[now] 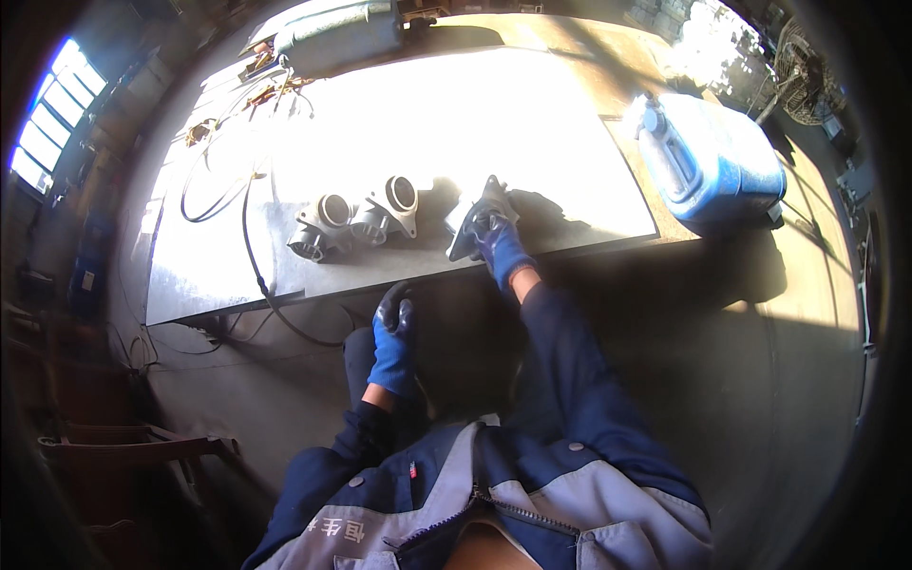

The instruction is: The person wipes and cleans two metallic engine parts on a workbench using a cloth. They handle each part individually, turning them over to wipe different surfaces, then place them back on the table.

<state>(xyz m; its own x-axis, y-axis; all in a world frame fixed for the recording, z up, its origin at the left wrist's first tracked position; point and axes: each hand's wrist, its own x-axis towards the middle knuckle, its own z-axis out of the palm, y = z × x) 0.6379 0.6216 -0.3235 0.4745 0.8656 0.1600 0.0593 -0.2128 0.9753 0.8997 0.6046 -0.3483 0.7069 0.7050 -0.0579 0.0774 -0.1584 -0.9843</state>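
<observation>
My right hand (502, 249), in a blue glove with dark-coated fingers, is closed on the near side of a grey metal casting (491, 190). That casting rests tilted at the table's front edge, partly hidden by the fingers. Left of it, two similar castings with round openings, a middle one (373, 225) and a left one (316, 239), stand side by side on the table. My left hand (393, 332), gloved the same way, hovers just off the front edge with its fingers loosely bent and apart. Nothing shows in it.
Strong sunlight washes out much of the table's sheet top (427, 114). A blue jerrycan (731, 166) stands at the right, and a blue drum (342, 38) lies at the far left. A dark cable (249, 228) runs over the left side and hangs off the front. A fan (806, 71) stands far right.
</observation>
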